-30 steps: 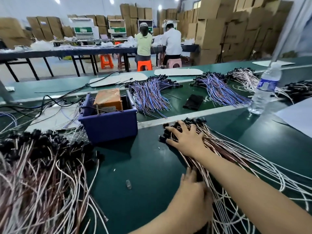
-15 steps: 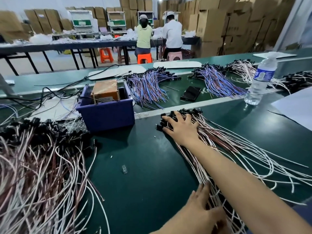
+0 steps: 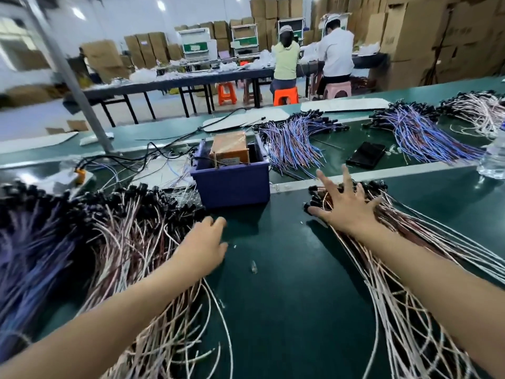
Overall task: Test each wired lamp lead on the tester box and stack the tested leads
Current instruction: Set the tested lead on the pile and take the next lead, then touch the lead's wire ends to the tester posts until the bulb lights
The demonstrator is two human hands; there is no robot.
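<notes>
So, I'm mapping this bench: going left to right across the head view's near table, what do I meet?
Left lead pile → left hand → small clear piece → right hand → water bottle.

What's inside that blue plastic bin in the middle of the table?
An orange-brown box with a white label stands in the blue bin, and dark cables run over its left rim. The bin's front wall hides the box's lower part and the floor.

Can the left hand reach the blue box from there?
Probably yes. The left hand is close in front of the blue bin, and only bare green belt lies between them.
</notes>
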